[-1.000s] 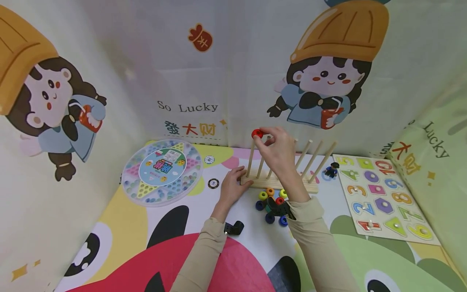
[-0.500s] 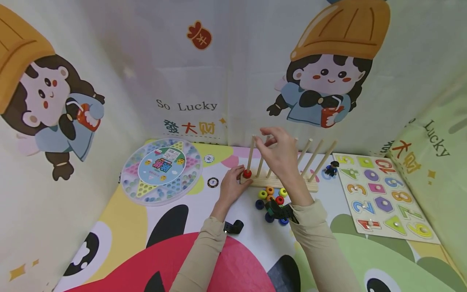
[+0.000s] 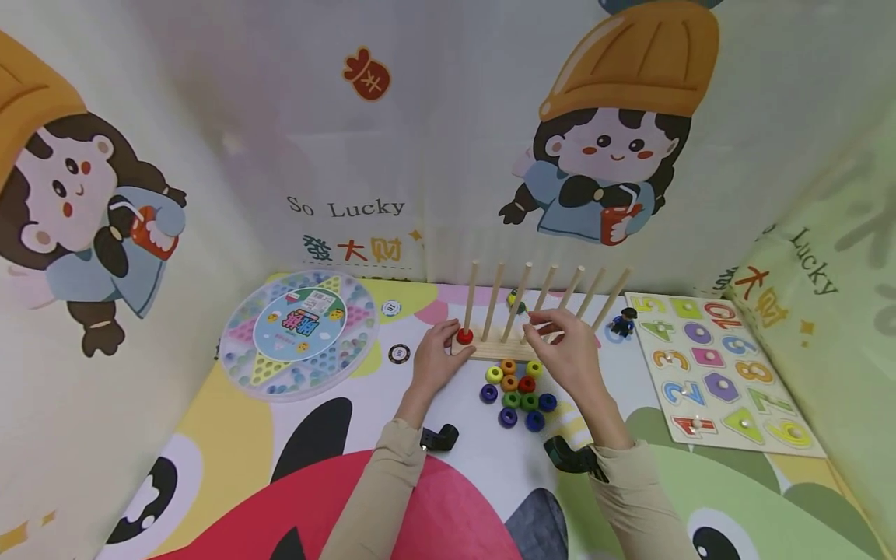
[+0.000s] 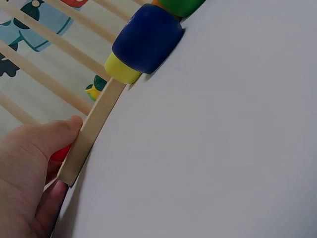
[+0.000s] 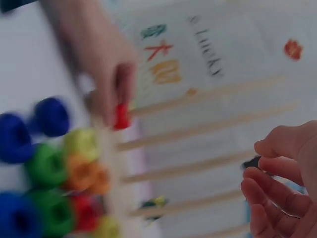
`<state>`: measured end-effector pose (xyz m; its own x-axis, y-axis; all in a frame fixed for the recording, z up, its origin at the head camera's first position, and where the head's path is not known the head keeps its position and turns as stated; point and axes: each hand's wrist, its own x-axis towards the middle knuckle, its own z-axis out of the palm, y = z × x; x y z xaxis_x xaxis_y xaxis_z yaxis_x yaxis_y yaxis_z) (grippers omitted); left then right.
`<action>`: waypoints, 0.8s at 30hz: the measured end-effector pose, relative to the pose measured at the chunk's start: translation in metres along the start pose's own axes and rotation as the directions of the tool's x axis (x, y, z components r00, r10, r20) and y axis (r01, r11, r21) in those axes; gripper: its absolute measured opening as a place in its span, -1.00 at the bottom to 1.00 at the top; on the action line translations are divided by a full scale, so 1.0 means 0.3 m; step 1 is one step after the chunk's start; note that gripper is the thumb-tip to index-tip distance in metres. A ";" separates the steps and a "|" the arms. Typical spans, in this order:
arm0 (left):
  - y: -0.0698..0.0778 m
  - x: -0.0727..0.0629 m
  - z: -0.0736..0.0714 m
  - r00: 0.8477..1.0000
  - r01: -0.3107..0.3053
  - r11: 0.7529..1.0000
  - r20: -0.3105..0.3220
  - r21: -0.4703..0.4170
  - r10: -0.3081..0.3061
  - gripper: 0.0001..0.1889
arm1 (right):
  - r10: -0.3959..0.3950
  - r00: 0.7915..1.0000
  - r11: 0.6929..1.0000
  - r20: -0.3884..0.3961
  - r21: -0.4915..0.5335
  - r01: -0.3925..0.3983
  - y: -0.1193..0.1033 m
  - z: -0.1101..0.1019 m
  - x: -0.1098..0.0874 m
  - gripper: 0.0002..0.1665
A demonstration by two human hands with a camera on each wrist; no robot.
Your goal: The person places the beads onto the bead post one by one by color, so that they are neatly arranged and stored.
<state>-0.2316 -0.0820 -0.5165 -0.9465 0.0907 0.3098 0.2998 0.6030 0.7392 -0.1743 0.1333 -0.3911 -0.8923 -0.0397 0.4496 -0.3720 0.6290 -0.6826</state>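
A wooden peg rack (image 3: 483, 351) with several upright pegs stands near the back of the table. A red bead (image 3: 465, 337) sits at the bottom of its leftmost peg. My left hand (image 3: 434, 359) grips the rack's left end, thumb (image 4: 64, 131) on the near side. My right hand (image 3: 570, 350) hovers around the middle pegs; its fingers are loosely bent with no bead between them in the right wrist view. In front of the rack lies a cluster of loose beads: blue (image 3: 507, 418), green (image 3: 511, 400), orange (image 3: 509, 383), yellow (image 3: 494, 375) and red (image 3: 526, 385).
A round marble game board (image 3: 301, 334) lies at the left, with two chips (image 3: 399, 354) beside it. To the right are a small toy figure (image 3: 622, 322) and a number puzzle board (image 3: 721, 373). A small green-and-yellow item (image 3: 514, 299) shows behind the pegs. Printed cloth hangs behind.
The red bead has left my right fingers and dropped down the leftmost peg. My right hand has moved right and down, away from that peg. My left hand keeps its place.
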 end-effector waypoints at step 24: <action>0.003 -0.004 0.003 1.000 0.017 1.000 0.000 -0.019 -0.017 -0.43 | 0.163 0.948 0.985 0.275 -0.100 -0.141 0.189 0.081 -0.178 -0.74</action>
<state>-0.2303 -0.0809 -0.5167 -0.9513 0.0806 0.2975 0.2862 0.5896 0.7553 -0.1538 0.1523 -0.4679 -0.9765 -0.1483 0.1565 -0.2155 0.7025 -0.6783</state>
